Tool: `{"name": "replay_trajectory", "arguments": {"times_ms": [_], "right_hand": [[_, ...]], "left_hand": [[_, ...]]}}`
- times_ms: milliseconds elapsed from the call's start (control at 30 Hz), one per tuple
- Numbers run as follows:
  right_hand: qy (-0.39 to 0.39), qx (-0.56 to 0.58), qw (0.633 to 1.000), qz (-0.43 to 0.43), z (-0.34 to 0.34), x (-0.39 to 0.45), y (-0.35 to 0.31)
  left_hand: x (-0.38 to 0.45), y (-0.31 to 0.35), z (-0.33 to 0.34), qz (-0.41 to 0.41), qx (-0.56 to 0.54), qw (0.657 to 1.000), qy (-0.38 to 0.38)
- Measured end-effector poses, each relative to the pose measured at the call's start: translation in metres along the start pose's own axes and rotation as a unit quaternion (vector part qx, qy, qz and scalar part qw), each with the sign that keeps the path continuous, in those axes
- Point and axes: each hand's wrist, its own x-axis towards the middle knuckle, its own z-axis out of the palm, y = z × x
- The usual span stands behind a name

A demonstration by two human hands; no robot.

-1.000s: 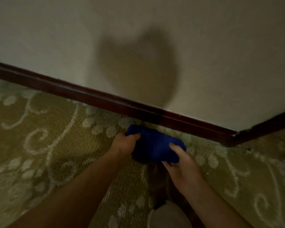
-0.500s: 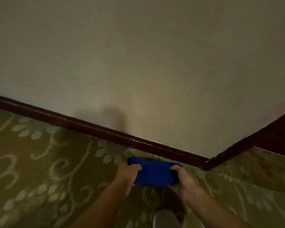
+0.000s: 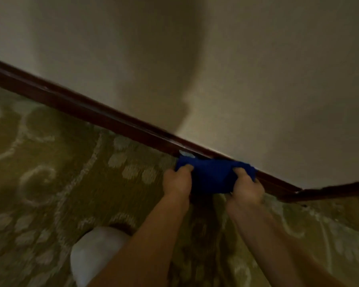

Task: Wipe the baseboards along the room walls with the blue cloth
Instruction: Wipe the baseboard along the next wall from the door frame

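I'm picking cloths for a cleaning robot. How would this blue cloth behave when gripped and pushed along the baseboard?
The blue cloth is probably floppy: it sags and bunches between the left hand and right hand. It likely weighs little, since fingertip pinches hold it. It should mould to the dark baseboard rather than slide stiffly.

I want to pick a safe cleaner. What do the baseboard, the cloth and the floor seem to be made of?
Baseboard: probably dark reddish wood with a glossy varnish, judging by its sheen.
Blue cloth: soft fabric; it bunches between both hands. Weave too blurred to tell.
Floor: patterned olive carpet with a ribbed woven texture.
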Motion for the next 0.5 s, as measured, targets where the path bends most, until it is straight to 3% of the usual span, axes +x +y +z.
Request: {"name": "replay_trajectory", "arguments": {"times_ms": [167,233,367,500], "right_hand": [[-0.01,-0.044,0.998,-0.048,0.03,-0.009,0.019],[-0.029,-0.078,0.993,-0.077,0.048,-0.016,0.029],[-0.08,-0.129,0.983,-0.103,0.048,-0.019,0.033],[-0.05,-0.147,0.983,-0.095,0.018,-0.011,0.016]], "left_hand": [[0.007,0.009,-0.007,0.09,-0.038,0.988,0.118],[0.014,0.011,-0.012,0.081,-0.07,0.983,0.151],[0.021,0.012,-0.012,0.048,-0.088,0.984,0.149],[0.006,0.015,-0.005,0.033,-0.046,0.994,0.091]]}}
